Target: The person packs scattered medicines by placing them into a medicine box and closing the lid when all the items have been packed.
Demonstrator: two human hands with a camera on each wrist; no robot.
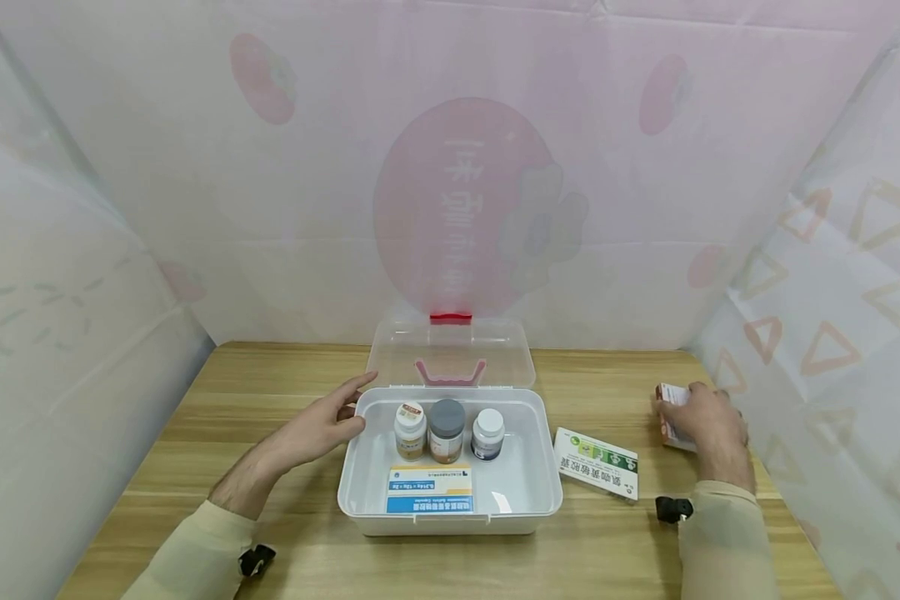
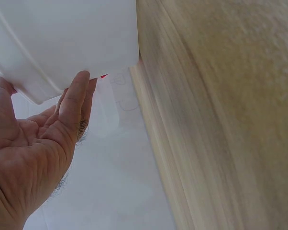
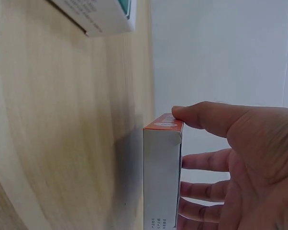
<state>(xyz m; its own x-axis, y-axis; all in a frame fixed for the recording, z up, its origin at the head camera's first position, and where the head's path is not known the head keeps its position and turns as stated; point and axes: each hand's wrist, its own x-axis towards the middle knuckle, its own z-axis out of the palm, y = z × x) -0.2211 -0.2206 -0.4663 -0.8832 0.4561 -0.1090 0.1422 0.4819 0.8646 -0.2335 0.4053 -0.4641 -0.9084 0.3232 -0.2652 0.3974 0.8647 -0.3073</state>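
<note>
A clear-lidded white plastic box [image 1: 450, 523] stands in the middle with its lid [image 1: 397, 354] folded back. My left hand [image 1: 318, 429] is at the box's left wall, thumb by the rim and fingers fairly straight; the left wrist view shows the fingertips [image 2: 79, 79] against the wall. At the right, my right hand [image 1: 708, 421] holds a small orange-and-white medicine carton [image 3: 161, 177], thumb on its orange edge and fingers behind. Inside the plastic box are two white-capped bottles [image 1: 410, 433] [image 1: 488, 435], a grey-capped bottle [image 1: 446, 431] and a blue-and-white medicine carton [image 1: 430, 489].
A green-and-white medicine carton [image 1: 597, 467] lies on the wooden table [image 1: 607, 550] between the plastic box and my right hand. Patterned cloth [image 1: 315, 208] hangs behind the table and along both sides. The open lid lies toward the back cloth.
</note>
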